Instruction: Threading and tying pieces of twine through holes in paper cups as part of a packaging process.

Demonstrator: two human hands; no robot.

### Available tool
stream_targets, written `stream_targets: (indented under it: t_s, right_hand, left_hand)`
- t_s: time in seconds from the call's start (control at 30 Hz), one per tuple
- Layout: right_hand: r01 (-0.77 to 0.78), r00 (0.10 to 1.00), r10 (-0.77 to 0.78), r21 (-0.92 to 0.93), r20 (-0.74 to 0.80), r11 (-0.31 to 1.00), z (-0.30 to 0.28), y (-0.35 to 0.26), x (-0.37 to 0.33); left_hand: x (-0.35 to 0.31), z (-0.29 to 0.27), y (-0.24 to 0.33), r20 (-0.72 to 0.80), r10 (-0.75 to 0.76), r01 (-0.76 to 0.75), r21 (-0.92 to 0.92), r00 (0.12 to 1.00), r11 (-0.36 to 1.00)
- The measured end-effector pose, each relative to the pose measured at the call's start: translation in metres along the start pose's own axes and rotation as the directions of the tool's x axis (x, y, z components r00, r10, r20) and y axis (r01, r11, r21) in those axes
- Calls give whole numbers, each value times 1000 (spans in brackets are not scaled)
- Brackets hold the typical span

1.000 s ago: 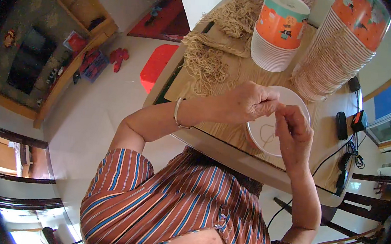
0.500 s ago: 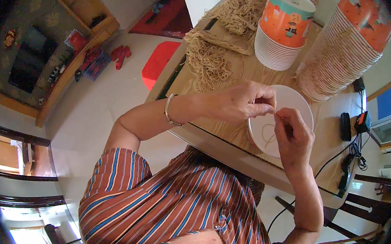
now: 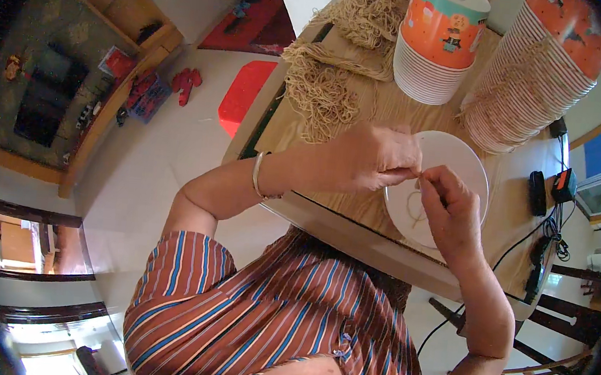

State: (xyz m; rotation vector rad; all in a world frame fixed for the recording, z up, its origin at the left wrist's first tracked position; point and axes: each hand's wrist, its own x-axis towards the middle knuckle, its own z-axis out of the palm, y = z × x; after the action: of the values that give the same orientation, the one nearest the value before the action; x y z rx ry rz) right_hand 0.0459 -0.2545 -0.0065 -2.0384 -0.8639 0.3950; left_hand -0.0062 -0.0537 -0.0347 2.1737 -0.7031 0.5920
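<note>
My left hand (image 3: 383,157) and my right hand (image 3: 457,212) meet over a round white bowl (image 3: 457,153) near the table's front edge. Both are closed in a pinch, fingertips almost touching. A thin bit of tan string appears between them, mostly hidden by the fingers. Inside the bowl lies a loose loop of string (image 3: 413,213), partly behind my right hand. Left of the bowl, a tangled heap of tan string (image 3: 320,96) rests on the wood-grained table (image 3: 355,214), with another heap (image 3: 365,18) behind it.
Beyond the bowl stands a stack of orange-and-teal paper tubs (image 3: 438,46). A taller, leaning stack of tubs (image 3: 527,93) is to its right, with string strands over its side. Black cables (image 3: 551,227) lie along the right edge. A red stool (image 3: 240,96) is left of the table.
My left hand has turned, its fingers now curled more tightly with the back of the hand showing. My right hand stays pinched close beside it. The view has shifted slightly.
</note>
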Motion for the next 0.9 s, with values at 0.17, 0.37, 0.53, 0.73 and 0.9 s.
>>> stream_targets:
  t_s: [0.17,0.37,0.53,0.73,0.9]
  right_hand:
    - [47,999,-47,-78,11,996,-4,-4,3]
    - [-13,999,12,18,52,1000,-7,3,9]
    - [-357,934,337,237,121,904,-13,1,17]
    - [-530,846,490,436,209,728,-14,-4,20]
    - [-566,824,492,381,280,731,-20,4,19]
  left_hand:
    - [-2,0,-3,26,68,-70,116,997,991]
    - [1,2,-6,13,64,-65,111,998,992]
    - [8,5,-18,-70,-506,492,-154,859,857]
    - [-7,18,-22,138,-627,628,-366,766,687]
    - [-8,15,4,203,-661,681,-371,722,631]
